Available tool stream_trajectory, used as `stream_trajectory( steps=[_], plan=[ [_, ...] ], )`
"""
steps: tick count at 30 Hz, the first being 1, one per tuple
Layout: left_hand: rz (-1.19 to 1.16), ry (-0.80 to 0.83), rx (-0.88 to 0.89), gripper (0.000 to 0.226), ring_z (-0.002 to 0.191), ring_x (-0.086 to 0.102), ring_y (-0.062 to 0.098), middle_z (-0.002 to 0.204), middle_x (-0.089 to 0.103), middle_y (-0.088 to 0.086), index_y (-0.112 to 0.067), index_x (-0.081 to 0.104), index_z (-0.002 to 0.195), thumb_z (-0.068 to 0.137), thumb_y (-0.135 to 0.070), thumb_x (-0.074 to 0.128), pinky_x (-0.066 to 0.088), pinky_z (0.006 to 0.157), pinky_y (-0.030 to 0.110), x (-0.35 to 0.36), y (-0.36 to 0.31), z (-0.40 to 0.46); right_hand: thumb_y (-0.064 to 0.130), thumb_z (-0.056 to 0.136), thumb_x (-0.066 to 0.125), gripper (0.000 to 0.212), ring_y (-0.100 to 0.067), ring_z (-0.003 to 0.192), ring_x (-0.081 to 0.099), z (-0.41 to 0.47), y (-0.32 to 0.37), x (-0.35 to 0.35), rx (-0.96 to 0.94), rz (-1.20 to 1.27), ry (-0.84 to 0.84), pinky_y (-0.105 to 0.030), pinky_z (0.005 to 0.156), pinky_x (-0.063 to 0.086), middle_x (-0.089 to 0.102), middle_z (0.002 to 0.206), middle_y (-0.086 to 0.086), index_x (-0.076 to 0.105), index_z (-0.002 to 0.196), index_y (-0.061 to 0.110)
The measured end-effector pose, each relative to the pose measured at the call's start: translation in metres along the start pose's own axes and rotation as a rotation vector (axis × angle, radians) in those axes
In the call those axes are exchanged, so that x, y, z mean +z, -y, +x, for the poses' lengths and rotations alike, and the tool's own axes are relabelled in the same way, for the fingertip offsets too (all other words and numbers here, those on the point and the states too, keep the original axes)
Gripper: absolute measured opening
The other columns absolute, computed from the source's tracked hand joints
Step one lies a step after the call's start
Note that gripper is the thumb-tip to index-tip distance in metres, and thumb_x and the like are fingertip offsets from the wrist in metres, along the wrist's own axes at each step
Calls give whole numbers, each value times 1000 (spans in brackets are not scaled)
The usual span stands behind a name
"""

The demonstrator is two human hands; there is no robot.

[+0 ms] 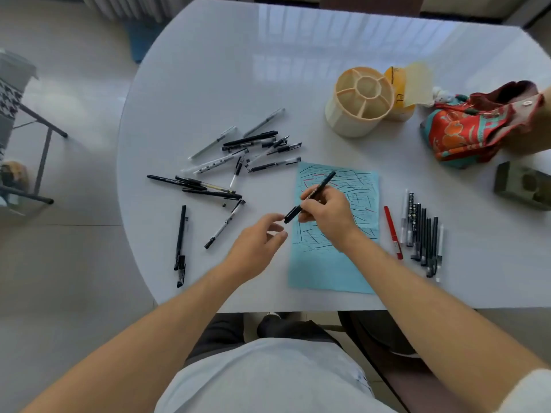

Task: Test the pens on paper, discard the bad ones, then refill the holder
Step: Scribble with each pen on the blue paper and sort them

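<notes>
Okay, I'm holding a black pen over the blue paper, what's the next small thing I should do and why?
Probably pull the cap off with your left hand. Your right hand grips the black pen above the blue paper, its near end looks capped, and your open left fingers sit just beside that end. Then it can be tested on the paper.

No legible text anywhere.

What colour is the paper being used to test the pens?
Light blue paper, covered in black and some red strokes; head view shows it.
</notes>
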State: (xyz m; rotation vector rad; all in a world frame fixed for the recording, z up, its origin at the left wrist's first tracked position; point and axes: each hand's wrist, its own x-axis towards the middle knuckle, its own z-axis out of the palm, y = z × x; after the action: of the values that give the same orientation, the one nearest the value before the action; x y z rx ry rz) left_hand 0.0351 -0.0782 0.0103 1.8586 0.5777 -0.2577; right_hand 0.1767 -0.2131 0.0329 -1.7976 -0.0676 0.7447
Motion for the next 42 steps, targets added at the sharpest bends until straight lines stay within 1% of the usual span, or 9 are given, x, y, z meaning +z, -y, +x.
stream_trajectory(
  steps=[7, 11, 17, 22, 26, 30, 33, 37, 42],
  plan=[
    [205, 276, 64, 16, 60, 68, 7, 66, 70, -2, -24, 64, 82, 96, -27, 56, 57, 68, 36, 39, -26, -5, 18, 97, 67, 20, -24, 58, 66, -74, -59, -45, 112, 175, -88, -35, 61, 57, 71, 70, -11, 75, 86, 3],
    [474, 221, 178, 18, 61, 62, 9, 64, 67, -7, -29, 60, 81, 96, -36, 52, 53, 64, 36, 57, -34, -4, 27, 92, 70, 23, -22, 53, 63, -87, -74, -50, 130, 242, -193, -31, 55, 55, 71, 68, -9, 76, 79, 10],
    [762, 71, 220, 23, 75, 62, 28, 77, 67, 0, -21, 64, 91, 98, -39, 51, 43, 59, 34, 49, -23, 3, 22, 96, 65, 21, -17, 48, 60, -64, -81, -99, 201, 385, -601, -31, 50, 55, 68, 63, -6, 69, 79, 10],
    [697, 69, 338, 22, 94, 64, 20, 106, 69, -7, -22, 71, 103, 96, -37, 57, 52, 75, 37, 50, -9, -5, 23, 93, 68, 14, -25, 65, 74, -74, -92, -94, 30, 90, -338, -41, 64, 62, 77, 75, -7, 76, 82, 19],
    [735, 172, 378, 21, 100, 63, 18, 110, 64, -10, -18, 69, 99, 95, -35, 57, 52, 78, 38, 57, -2, -11, 38, 87, 64, 14, -12, 62, 73, -84, -103, -75, -75, -148, -241, -30, 64, 60, 76, 77, 8, 75, 80, 42],
    [727, 148, 361, 21, 108, 62, 17, 121, 64, -11, -17, 71, 102, 95, -32, 59, 53, 84, 37, 57, 2, -13, 29, 92, 66, 11, -11, 71, 71, -83, -107, -65, -145, -338, -225, -30, 70, 58, 73, 74, 11, 75, 87, 29],
    [728, 145, 351, 24, 113, 61, 15, 129, 63, -12, -18, 72, 107, 95, -33, 58, 52, 87, 34, 57, 2, -14, 30, 94, 60, 23, -9, 61, 63, -82, -107, -70, -161, -478, -280, -29, 59, 51, 64, 60, 10, 69, 73, 26],
    [694, 141, 339, 23, 107, 63, 18, 122, 66, -10, -16, 71, 105, 95, -33, 58, 52, 85, 36, 58, -1, -15, 23, 96, 58, 22, -13, 57, 65, -86, -106, -87, -95, -363, -395, -31, 53, 53, 66, 62, 4, 69, 76, 23],
    [589, 103, 303, 22, 97, 63, 17, 107, 68, -9, -21, 70, 106, 96, -36, 59, 52, 82, 38, 61, -8, -15, 14, 96, 64, 8, -27, 69, 73, -96, -98, -82, -23, 148, -296, -37, 63, 62, 75, 81, -13, 70, 92, 12]
  ],
)
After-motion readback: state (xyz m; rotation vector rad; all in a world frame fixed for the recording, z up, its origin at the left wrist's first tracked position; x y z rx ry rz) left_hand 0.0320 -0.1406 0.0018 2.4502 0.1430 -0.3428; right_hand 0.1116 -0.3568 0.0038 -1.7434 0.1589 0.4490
